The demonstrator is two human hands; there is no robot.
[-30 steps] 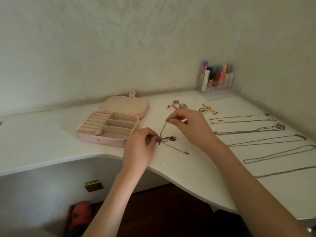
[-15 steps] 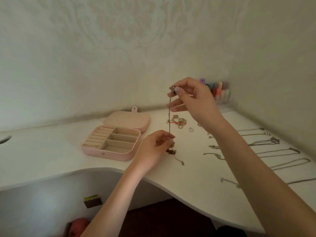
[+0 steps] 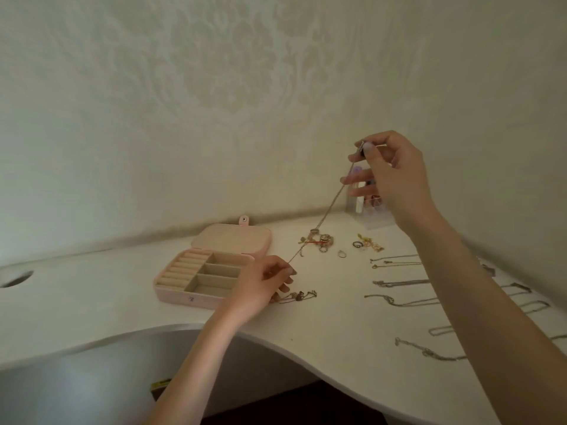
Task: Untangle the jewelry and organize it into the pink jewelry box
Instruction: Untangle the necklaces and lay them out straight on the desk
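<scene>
Pulling gently, my right hand (image 3: 395, 176) pinches the chain (image 3: 325, 214) high while my left hand (image 3: 260, 285) pinches it near the desk's (image 3: 92, 286) front edge, beside the open pink jewelry box (image 3: 211, 265); I'd ease, not yank.

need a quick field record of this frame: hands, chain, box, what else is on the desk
left hand: low over the desk, pinches the chain near its lower end
right hand: raised, pinches the chain's upper end
chain: pulled taut on a slant between both hands
tangle: small knot of chain on the desk beside the left hand
pink jewelry box: open, lid back; compartments look empty
rings pile: loose, right of the box
straightened chains: laid in rows at right, partly behind the right forearm
desk: white, curved front edge
</scene>
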